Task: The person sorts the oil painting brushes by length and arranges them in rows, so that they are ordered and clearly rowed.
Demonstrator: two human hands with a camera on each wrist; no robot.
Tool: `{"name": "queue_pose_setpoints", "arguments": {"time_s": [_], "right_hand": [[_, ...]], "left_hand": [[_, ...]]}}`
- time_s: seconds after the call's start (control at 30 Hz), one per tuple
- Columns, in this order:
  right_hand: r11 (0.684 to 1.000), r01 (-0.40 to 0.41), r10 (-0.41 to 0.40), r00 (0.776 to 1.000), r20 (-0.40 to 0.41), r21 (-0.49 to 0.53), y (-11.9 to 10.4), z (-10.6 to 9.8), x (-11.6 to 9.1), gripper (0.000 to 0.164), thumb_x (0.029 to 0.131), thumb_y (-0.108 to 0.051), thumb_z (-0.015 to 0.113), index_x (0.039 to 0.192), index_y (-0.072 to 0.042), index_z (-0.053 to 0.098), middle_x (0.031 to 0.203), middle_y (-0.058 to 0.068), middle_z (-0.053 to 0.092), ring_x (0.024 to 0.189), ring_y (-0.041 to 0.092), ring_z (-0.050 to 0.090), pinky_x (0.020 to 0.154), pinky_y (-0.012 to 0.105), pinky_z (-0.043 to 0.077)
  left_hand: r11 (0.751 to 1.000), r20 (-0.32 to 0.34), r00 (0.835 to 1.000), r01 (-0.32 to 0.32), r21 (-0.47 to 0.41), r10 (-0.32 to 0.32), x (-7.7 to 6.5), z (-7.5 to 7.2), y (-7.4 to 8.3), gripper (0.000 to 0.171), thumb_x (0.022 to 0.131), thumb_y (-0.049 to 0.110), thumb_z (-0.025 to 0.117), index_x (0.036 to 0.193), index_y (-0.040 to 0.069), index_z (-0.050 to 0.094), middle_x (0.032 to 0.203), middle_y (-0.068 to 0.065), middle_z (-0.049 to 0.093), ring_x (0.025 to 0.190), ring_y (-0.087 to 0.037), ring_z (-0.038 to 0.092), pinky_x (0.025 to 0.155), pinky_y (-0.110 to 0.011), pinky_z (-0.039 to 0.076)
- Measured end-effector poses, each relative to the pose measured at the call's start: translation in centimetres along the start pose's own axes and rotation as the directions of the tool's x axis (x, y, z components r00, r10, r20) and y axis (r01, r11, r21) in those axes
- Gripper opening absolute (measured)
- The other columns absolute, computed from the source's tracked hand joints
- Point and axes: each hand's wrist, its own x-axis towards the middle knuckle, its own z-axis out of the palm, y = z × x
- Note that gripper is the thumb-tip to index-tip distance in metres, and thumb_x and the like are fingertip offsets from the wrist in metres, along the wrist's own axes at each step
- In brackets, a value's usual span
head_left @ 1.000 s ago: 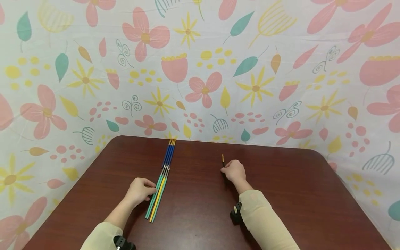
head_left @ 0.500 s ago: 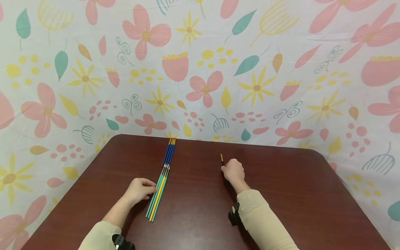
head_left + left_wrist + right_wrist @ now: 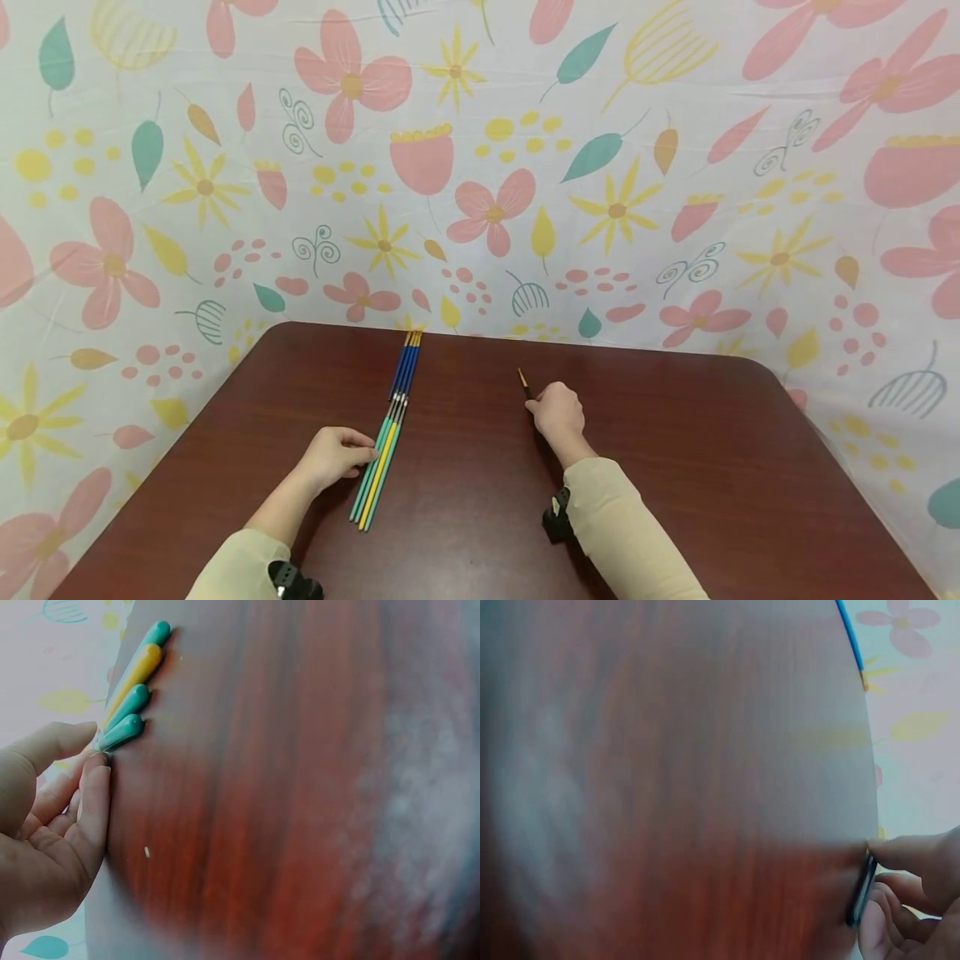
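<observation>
Toward the right of the table in the head view, my right hand (image 3: 558, 412) grips a black paintbrush (image 3: 524, 382) with tan bristles, tip pointing away and slightly left. The right wrist view shows its dark handle end (image 3: 861, 892) between thumb and fingers. My left hand (image 3: 333, 458) is at the left edge of a row of paintbrushes with green and yellow handles (image 3: 378, 475), thumb and fingers pinching the outermost green one. In the left wrist view the rounded handle ends (image 3: 139, 697) fan out past the fingertips. Blue paintbrushes (image 3: 406, 371) lie beyond them, tan tips away from me.
A dark red-brown wooden table (image 3: 465, 517) with rounded far corners lies under both hands. Behind its far edge hangs a white cloth (image 3: 480, 117) printed with flowers and leaves. The blue brushes' tips reach that edge.
My right hand has shifted a little left with the black paintbrush, and its bristle tip has swung left. The left hand has stayed in place on the row of brushes.
</observation>
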Motion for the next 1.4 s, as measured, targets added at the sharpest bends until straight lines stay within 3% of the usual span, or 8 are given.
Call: {"name": "queue_pose_setpoints", "arguments": {"time_s": [0.2, 0.47, 0.6, 0.77, 0.87, 0.97, 1.1, 1.4], "right_hand": [[1.0, -0.006, 0.006, 1.0, -0.026, -0.013, 0.0, 0.0, -0.3, 0.016, 0.088, -0.023, 0.065, 0.085, -0.012, 0.075, 0.088, 0.008, 0.072, 0.071, 0.025, 0.065, 0.055, 0.038, 0.051], [0.997, -0.025, 0.027, 0.999, -0.024, 0.066, 0.2, 0.1, -0.4, 0.022, 0.09, -0.021, 0.06, 0.075, -0.012, 0.073, 0.07, 0.004, 0.068, 0.054, 0.018, 0.057, 0.043, 0.029, 0.042], [0.987, -0.027, 0.034, 0.998, -0.046, 0.159, 0.2, 0.2, -0.4, 0.02, 0.09, -0.024, 0.061, 0.088, -0.011, 0.076, 0.08, 0.007, 0.071, 0.057, 0.018, 0.06, 0.044, 0.028, 0.044], [0.962, -0.01, 0.028, 0.998, -0.061, 0.273, 0.0, 0.5, -0.3, 0.024, 0.09, -0.027, 0.063, 0.098, -0.008, 0.075, 0.097, 0.012, 0.072, 0.078, 0.026, 0.065, 0.056, 0.035, 0.051], [0.931, -0.012, 0.03, 0.999, -0.043, 0.366, -0.6, 0.8, 0.0, 0.025, 0.089, -0.027, 0.065, 0.1, -0.006, 0.074, 0.105, 0.014, 0.069, 0.089, 0.028, 0.063, 0.065, 0.035, 0.053], [0.882, -0.04, 0.042, 0.999, 0.006, 0.47, -1.5, 1.2, 0.2, 0.026, 0.089, -0.026, 0.065, 0.102, -0.004, 0.073, 0.109, 0.016, 0.067, 0.084, 0.026, 0.062, 0.064, 0.033, 0.052], [0.821, -0.079, 0.053, 0.997, 0.062, 0.566, -2.7, 1.7, 0.5, 0.027, 0.09, -0.025, 0.064, 0.104, -0.003, 0.071, 0.102, 0.016, 0.066, 0.071, 0.019, 0.06, 0.056, 0.028, 0.051], [0.672, -0.177, 0.07, 0.982, 0.176, 0.719, -5.4, 3.2, 1.1, 0.029, 0.088, -0.02, 0.066, 0.11, 0.0, 0.066, 0.089, 0.01, 0.065, 0.069, 0.013, 0.063, 0.053, 0.025, 0.055]], "left_hand": [[1.0, 0.005, 1.0, 0.003, -0.007, -0.003, 0.0, 0.0, -0.1, 0.027, 0.082, 0.015, 0.072, 0.103, -0.001, 0.069, 0.093, -0.009, 0.069, 0.083, -0.019, 0.066, 0.07, -0.037, 0.058], [1.0, 0.008, 1.0, 0.009, -0.014, -0.008, 0.0, 0.0, 0.0, 0.029, 0.081, 0.016, 0.074, 0.103, -0.002, 0.069, 0.092, -0.009, 0.069, 0.082, -0.018, 0.066, 0.069, -0.037, 0.058], [1.0, 0.006, 1.0, 0.01, -0.014, -0.009, 0.0, 0.0, 0.0, 0.029, 0.08, 0.016, 0.074, 0.103, -0.002, 0.069, 0.091, -0.009, 0.069, 0.081, -0.018, 0.066, 0.069, -0.037, 0.058], [1.0, 0.005, 1.0, 0.006, -0.018, -0.006, -0.1, 0.0, 0.0, 0.029, 0.08, 0.016, 0.074, 0.102, -0.002, 0.069, 0.091, -0.009, 0.069, 0.081, -0.018, 0.067, 0.07, -0.037, 0.058], [1.0, 0.006, 1.0, 0.007, -0.022, -0.007, -0.1, 0.0, 0.0, 0.03, 0.08, 0.016, 0.075, 0.103, -0.002, 0.069, 0.091, -0.009, 0.069, 0.082, -0.019, 0.067, 0.07, -0.037, 0.058], [1.0, 0.003, 1.0, 0.012, -0.021, -0.012, 0.0, -0.1, -0.2, 0.031, 0.08, 0.017, 0.075, 0.103, -0.002, 0.069, 0.091, -0.009, 0.07, 0.082, -0.018, 0.067, 0.07, -0.037, 0.058], [1.0, 0.001, 1.0, 0.014, -0.021, -0.014, 0.1, -0.1, -0.3, 0.031, 0.08, 0.018, 0.075, 0.103, -0.002, 0.069, 0.091, -0.009, 0.07, 0.081, -0.018, 0.067, 0.069, -0.037, 0.058], [1.0, 0.017, 1.0, 0.006, -0.018, -0.005, 0.1, -0.1, -0.1, 0.03, 0.08, 0.018, 0.074, 0.101, -0.002, 0.069, 0.091, -0.009, 0.069, 0.081, -0.017, 0.066, 0.068, -0.037, 0.058]]}}
